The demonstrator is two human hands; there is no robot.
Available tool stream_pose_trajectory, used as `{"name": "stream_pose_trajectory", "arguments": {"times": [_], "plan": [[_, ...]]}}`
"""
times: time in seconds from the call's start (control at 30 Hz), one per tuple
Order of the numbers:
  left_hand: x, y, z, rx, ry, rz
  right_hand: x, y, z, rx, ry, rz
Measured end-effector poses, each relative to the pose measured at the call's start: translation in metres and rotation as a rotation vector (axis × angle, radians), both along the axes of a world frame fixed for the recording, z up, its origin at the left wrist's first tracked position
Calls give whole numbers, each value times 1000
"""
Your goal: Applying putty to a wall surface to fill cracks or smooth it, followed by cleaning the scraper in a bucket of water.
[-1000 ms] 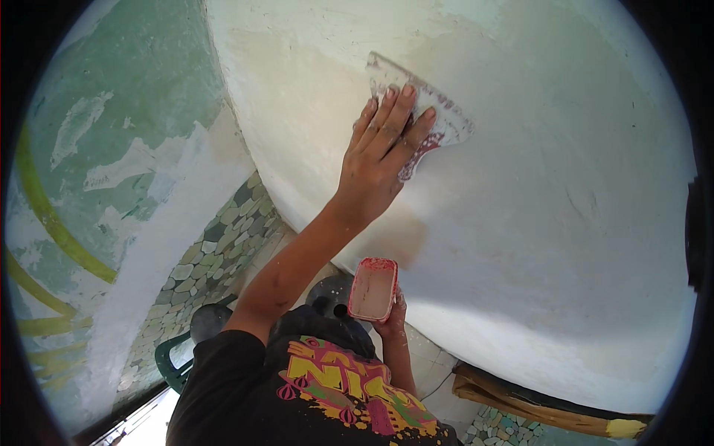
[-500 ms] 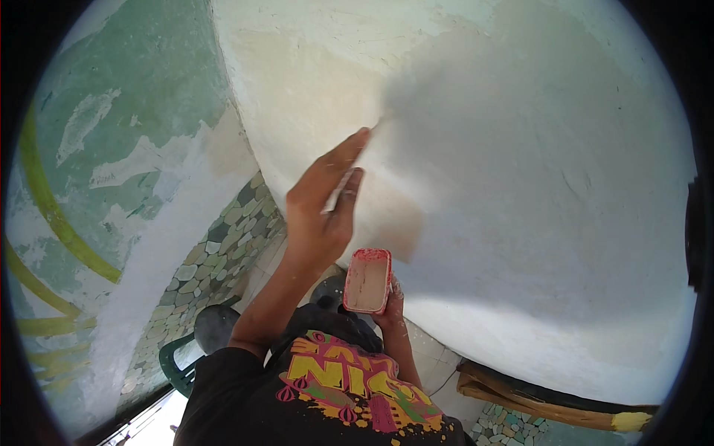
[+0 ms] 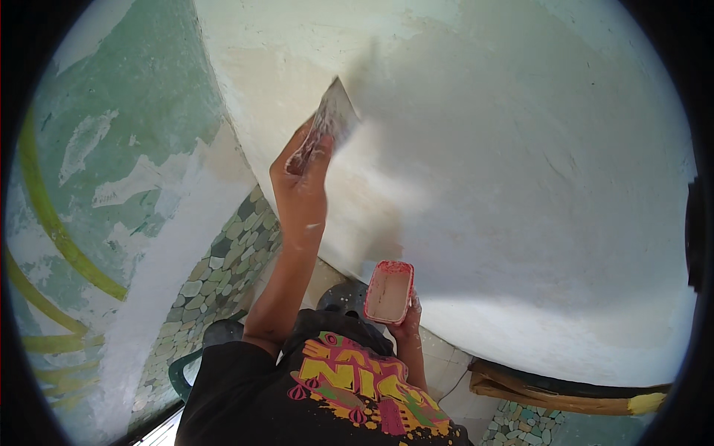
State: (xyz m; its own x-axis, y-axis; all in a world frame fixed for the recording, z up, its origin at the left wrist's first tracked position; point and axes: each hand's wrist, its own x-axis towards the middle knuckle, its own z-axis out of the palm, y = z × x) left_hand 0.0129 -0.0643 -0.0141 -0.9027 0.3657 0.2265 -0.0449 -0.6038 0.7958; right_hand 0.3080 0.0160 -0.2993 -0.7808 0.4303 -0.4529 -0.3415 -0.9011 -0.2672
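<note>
My left hand (image 3: 299,195) is raised before the pale wall (image 3: 491,163), its fingers wrapped round a putty knife (image 3: 339,111). The blade is flat and broad, smeared with whitish paste, and points up. Whether its edge touches the wall I cannot tell. Lower down, close to my body, my right hand (image 3: 410,324) grips a small red rectangular tub (image 3: 410,272) from its right side. Beige paste (image 3: 389,296) lies in the tub, and dried splashes mark its rim. White smears show on the right hand and on the left wrist.
Another wall (image 3: 141,97), green with white patches and yellow curved stripes, meets the pale one at a corner on the left. Mosaic stone (image 3: 204,279) covers its lower part. A dark green chair (image 3: 181,375) stands lower left. A brown wooden-looking piece (image 3: 565,394) lies lower right.
My left hand has turned and shifted a little left and up, so the putty knife's broad blade now shows. The tub in my right hand has moved slightly right and down.
</note>
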Motion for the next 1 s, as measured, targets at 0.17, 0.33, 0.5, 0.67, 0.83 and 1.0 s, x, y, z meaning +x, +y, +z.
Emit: {"name": "stream_pose_trajectory", "arguments": {"times": [0.17,0.33,0.5,0.67,0.83,1.0], "plan": [[8,38,21,-428,855,643,-5,-1,14,33,42,59],[53,51,27,-690,893,741,-5,5,14,25,3,68],[55,28,39,-572,779,562,2,14,9,38,-19,96],[38,45,50,-860,850,700,12,32,4,54,17,108],[99,67,55,-922,944,599,15,49,11,-36,49,156],[86,47,66,-858,708,744,24,66,1,6,57,172]]}}
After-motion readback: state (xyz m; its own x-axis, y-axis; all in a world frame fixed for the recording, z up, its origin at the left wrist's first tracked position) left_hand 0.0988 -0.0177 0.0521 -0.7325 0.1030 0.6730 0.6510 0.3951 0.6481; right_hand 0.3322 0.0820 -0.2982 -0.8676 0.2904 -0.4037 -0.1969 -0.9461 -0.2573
